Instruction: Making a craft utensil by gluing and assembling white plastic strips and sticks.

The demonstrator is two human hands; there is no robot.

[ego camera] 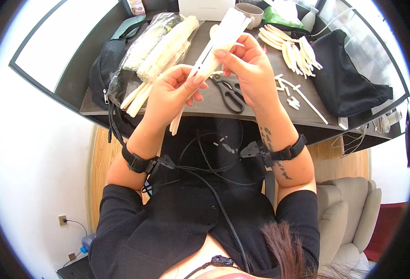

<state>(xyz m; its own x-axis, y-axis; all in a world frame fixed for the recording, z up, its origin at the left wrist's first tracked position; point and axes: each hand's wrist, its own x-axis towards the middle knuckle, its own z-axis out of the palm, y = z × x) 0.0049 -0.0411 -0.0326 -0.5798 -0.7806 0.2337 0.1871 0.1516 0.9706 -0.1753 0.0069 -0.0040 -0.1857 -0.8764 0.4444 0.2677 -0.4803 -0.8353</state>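
Note:
A long bundle of pale cream craft stems (226, 33) slants up and away from me, held in both hands above the desk's front part. My left hand (175, 90) pinches its lower part between thumb and fingers, and the lower ends stick out below. Higher up, my right hand (248, 64) grips the bundle with the thumb on top. The upper end is washed out by glare, so single stems are hard to tell apart there. Scissors with black handles (229, 94) lie on the desk beneath my hands, their blades partly hidden.
On the left, a clear plastic bag (128, 82) with cream stem bundles (168, 48) lies beside a black bag (107, 66). Rightward are shaped cream pieces (292, 52), short offcuts (293, 103) and black cloth (344, 76). A mug (252, 14) stands behind. Cables (205, 171) hang between my forearms.

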